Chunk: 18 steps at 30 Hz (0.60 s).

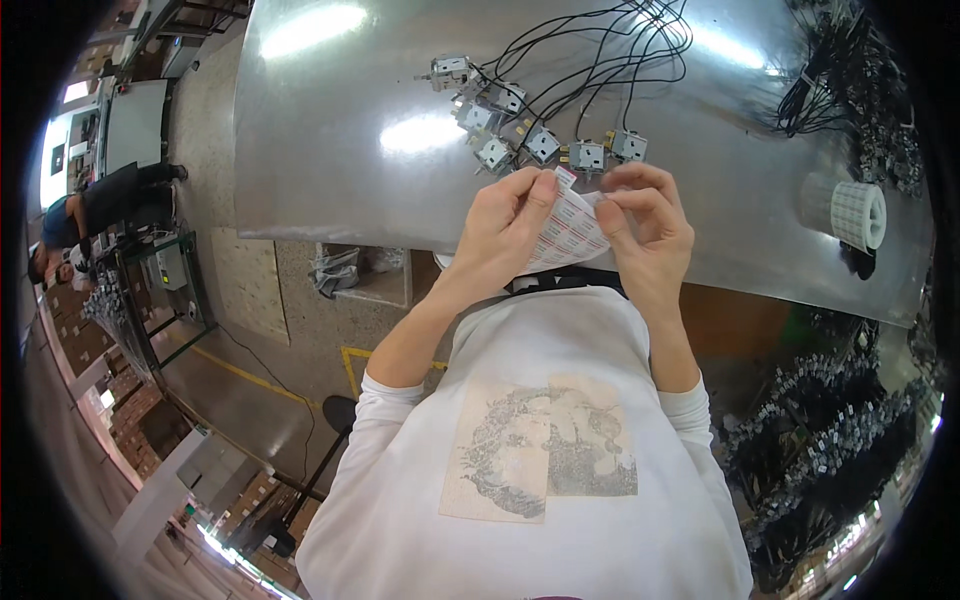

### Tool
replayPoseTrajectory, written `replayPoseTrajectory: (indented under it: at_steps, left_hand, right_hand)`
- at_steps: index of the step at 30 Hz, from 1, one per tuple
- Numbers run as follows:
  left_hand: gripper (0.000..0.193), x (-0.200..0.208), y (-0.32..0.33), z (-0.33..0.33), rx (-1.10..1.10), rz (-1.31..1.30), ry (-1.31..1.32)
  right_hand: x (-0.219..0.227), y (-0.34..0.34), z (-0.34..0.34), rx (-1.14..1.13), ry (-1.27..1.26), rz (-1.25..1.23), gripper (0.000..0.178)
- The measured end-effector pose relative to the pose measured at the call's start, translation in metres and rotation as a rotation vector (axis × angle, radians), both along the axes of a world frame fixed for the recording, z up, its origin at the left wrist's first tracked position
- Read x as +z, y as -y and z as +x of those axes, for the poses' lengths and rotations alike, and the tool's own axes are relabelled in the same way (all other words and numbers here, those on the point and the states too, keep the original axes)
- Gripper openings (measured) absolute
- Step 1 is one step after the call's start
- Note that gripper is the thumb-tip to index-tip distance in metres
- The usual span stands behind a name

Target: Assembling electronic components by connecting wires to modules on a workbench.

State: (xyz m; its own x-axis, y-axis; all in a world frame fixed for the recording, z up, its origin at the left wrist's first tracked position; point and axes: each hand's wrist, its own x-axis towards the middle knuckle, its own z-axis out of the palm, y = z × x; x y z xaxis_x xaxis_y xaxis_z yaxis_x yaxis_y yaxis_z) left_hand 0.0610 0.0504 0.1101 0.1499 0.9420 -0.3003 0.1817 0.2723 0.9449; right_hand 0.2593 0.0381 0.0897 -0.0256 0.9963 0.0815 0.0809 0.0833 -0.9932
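Observation:
Between my two hands, at the near edge of the metal table (330, 190), is a sheet of small printed labels (568, 238). My left hand (508, 215) pinches its upper left part between thumb and finger, where one corner sticks up. On the other side my right hand (648, 215) has its thumb and forefinger pressed together at the sheet's right edge; whether a single label is in that pinch is too small to tell. Just beyond my hands lie several metal thermostat-like switch boxes (587, 155) with gold terminals and black cables (600, 60).
A roll of labels (858, 216) stands at the table's right. Bundled black cables (808, 100) lie at the far right. More cabled parts (820, 440) hang on racks below the right edge. Under the table is an open box (385, 278). A person (65, 222) is at the far left.

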Motion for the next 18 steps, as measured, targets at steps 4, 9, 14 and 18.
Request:
replayPoseTrajectory:
  at_steps: [4,9,14,18]
  left_hand:
    - [0.040,-0.001,0.004,0.008,-0.011,-0.036,-0.022]
    - [0.042,0.005,0.010,0.010,-0.028,-0.025,-0.020]
    - [0.042,0.006,0.005,0.011,-0.139,-0.007,-0.137]
    - [0.034,0.001,0.006,0.020,-0.232,0.039,-0.278]
  right_hand:
    - [0.009,-0.009,-0.008,-0.040,-0.118,-0.037,0.051]
    - [0.007,-0.009,-0.007,-0.011,-0.216,-0.283,0.073]
    - [0.006,-0.007,0.005,-0.040,-0.312,-0.364,0.077]
    - [-0.003,-0.024,0.028,-0.178,-0.176,-0.241,0.074]
